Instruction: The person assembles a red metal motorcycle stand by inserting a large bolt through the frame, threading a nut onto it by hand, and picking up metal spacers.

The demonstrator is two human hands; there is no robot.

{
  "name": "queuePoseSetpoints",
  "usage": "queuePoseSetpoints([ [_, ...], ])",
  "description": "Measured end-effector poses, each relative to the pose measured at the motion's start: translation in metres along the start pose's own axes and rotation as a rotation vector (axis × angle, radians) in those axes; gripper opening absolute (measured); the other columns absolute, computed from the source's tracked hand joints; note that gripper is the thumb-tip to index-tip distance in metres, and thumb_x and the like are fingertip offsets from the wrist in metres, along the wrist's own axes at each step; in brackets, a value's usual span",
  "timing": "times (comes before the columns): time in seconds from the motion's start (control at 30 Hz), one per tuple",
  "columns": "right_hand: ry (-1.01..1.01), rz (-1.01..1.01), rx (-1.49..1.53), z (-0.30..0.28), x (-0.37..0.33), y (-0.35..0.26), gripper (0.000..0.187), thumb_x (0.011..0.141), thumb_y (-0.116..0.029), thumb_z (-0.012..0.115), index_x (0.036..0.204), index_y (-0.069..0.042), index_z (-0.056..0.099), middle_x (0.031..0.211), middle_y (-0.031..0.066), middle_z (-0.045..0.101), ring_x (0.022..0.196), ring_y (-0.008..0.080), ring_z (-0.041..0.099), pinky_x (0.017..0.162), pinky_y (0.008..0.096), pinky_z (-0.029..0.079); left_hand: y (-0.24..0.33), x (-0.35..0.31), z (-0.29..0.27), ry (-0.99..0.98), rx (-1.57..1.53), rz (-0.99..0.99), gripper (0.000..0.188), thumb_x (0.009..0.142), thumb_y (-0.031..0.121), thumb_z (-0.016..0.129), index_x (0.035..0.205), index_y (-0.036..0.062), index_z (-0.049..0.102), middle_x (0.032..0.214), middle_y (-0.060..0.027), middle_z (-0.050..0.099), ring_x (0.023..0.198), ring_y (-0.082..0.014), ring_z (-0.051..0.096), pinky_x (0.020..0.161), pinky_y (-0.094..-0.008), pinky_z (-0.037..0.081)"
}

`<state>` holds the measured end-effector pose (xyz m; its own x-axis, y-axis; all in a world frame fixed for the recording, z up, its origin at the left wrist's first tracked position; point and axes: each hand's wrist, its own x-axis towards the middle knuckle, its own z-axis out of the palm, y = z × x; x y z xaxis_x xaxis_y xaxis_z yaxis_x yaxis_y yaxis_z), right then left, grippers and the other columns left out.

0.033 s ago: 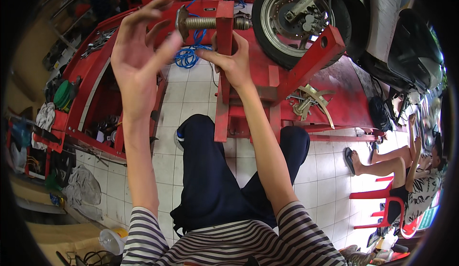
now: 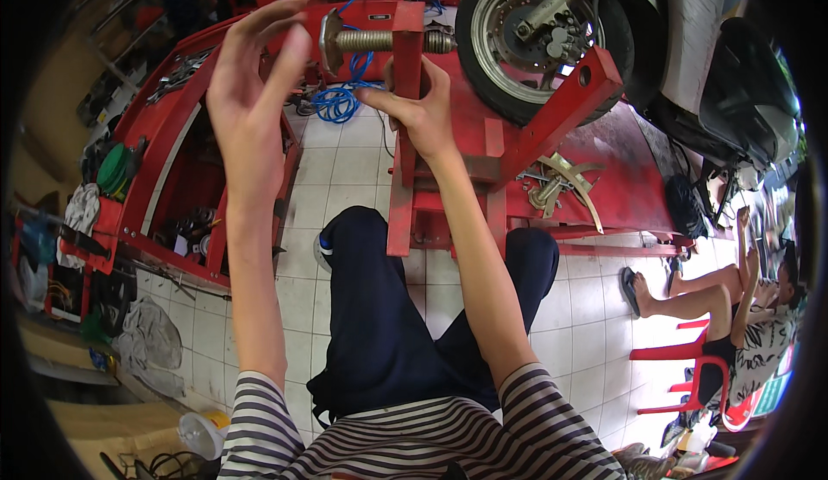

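A thick threaded screw [image 2: 366,41] passes sideways through the top of a red steel upright [image 2: 406,49]. On the screw's left end is a worn metal handwheel [image 2: 329,42], and its right end points at a motorbike's front wheel [image 2: 509,36]. My left hand [image 2: 250,92] is raised just left of the handwheel, open, apart from it, with fingers and thumb spread. My right hand [image 2: 423,118] is closed round the red upright below the screw. Its thumb lies on the near side, while its other fingers are partly hidden behind the steel.
The motorbike stands on a red lift platform [image 2: 621,195], where metal parts [image 2: 556,187] lie. A red tool cabinet [image 2: 151,178] is at left, with coiled blue hose [image 2: 335,105] beyond. At right, a person sits on a red chair [image 2: 681,354].
My left hand has drawn slightly away from the handwheel, and its thumb has swung upward. My right hand stays on the upright.
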<state>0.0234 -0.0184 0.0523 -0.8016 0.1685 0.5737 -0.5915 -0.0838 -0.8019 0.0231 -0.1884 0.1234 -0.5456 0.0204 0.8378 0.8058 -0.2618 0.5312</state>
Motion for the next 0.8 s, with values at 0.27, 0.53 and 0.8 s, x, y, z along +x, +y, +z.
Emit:
queuePoseSetpoints([
  [0.27, 0.03, -0.06, -0.036, 0.006, -0.002, -0.006, 0.032, 0.071, -0.008, 0.084, 0.083, -0.007, 0.055, 0.065, -0.0042, 0.052, 0.047, 0.0042, 0.047, 0.041, 0.0212, 0.033, 0.001, 0.011, -0.015, -0.393, -0.178, 0.078, 0.019, 0.086, -0.004, 0.067, 0.102, 0.0028, 0.061, 0.103, -0.0093, 0.068, 0.108, -0.0183, 0.063, 0.103, -0.0415, 0.043],
  [0.53, 0.043, -0.039, -0.023, 0.005, 0.002, -0.007, 0.031, 0.07, -0.008, 0.084, 0.083, -0.007, 0.056, 0.069, -0.0044, 0.054, 0.052, 0.0035, 0.048, 0.045, 0.0202, 0.034, -0.006, 0.008, -0.001, -0.16, 0.269, -0.357, 0.044, 0.104, 0.042, 0.05, 0.107, 0.0004, 0.064, 0.09, -0.004, 0.063, 0.084, -0.0101, 0.055, 0.079, -0.0282, 0.044],
  [0.8, 0.024, -0.079, -0.009, 0.004, -0.004, -0.006, 0.031, 0.07, -0.007, 0.083, 0.085, -0.005, 0.056, 0.069, -0.0042, 0.052, 0.056, 0.0046, 0.05, 0.047, 0.0212, 0.038, 0.021, 0.009, -0.017, -0.434, -0.367, -0.134, 0.024, 0.102, 0.006, 0.043, 0.111, -0.0066, 0.061, 0.107, -0.0151, 0.069, 0.103, -0.0187, 0.066, 0.097, -0.0305, 0.047],
])
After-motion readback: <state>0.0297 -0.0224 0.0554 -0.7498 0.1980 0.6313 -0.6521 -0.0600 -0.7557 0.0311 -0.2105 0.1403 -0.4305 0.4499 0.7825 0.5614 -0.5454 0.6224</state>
